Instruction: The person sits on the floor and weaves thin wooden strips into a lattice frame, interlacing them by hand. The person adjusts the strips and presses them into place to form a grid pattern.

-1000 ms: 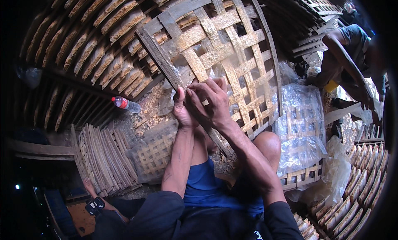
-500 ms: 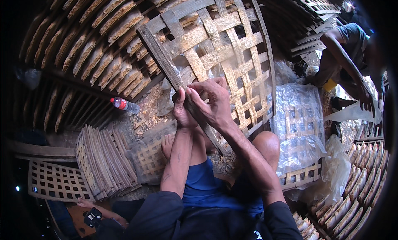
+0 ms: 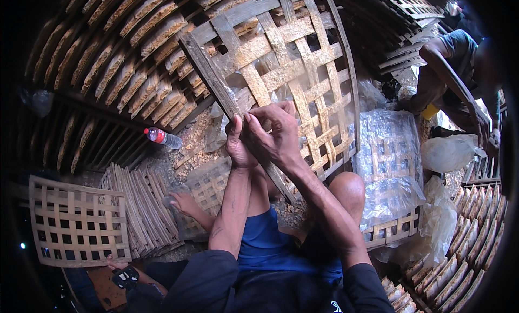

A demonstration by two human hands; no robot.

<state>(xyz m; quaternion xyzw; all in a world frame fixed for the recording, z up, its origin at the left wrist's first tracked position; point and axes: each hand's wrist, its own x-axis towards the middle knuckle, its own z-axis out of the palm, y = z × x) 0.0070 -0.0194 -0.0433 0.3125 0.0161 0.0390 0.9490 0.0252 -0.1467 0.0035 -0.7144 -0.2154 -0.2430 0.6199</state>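
Observation:
A large woven bamboo tray (image 3: 296, 29) with a wooden rim stands tilted in front of my knees, pale dried residue on its strips. My left hand (image 3: 240, 150) is closed around the rim's near edge, thumb up along it. Against the same edge rests my right hand (image 3: 277, 137), thumb and fingers pinched together. Whatever lies between those fingertips is too small or hidden to make out. The tray's lower corner reaches down between my legs.
Racks of stacked trays (image 3: 146, 37) fill the upper left. A plastic bottle (image 3: 163, 138) lies beside them. Plastic sheeting (image 3: 386, 151) covers trays at right, near a crouching person (image 3: 451, 70). At left, another person's hand (image 3: 186, 204) is near stacked trays (image 3: 143, 210) and a raised tray (image 3: 75, 186).
My hands and the large tray have hardly moved. At left, the other person's tray has risen and their hand has shifted left. The plastic by the person at right has puffed out.

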